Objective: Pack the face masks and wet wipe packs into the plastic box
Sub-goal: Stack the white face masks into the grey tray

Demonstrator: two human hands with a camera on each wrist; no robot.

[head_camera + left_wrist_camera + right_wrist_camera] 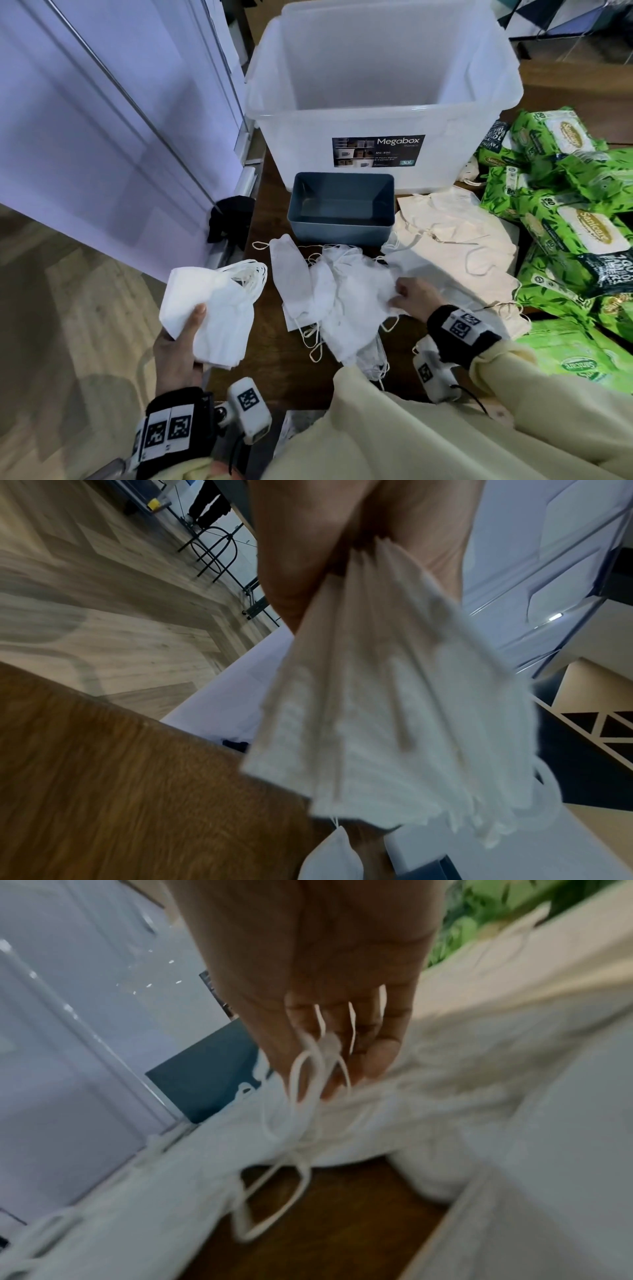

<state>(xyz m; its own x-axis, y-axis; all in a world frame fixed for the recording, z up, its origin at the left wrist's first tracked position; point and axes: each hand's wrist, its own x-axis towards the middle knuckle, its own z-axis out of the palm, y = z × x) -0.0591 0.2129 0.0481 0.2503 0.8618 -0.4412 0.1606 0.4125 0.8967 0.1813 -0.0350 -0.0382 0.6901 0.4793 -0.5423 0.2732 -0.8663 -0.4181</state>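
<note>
My left hand (185, 334) grips a stack of white face masks (214, 311) off the table's left edge; the left wrist view shows the stack (394, 723) fanned out below the palm. My right hand (409, 296) pinches masks in the loose white pile (337, 298) on the wooden table, with ear loops (308, 1074) caught round its fingers (383, 1053). The clear plastic Megabox (376, 102) stands empty at the back. Green wet wipe packs (565, 212) are heaped at the right.
A small blue-grey bin (340, 209) sits empty in front of the big box. Cream cloth bags (455, 233) lie between the mask pile and the wipes. A white panel (85, 137) stands at the left, above the wood floor (68, 325).
</note>
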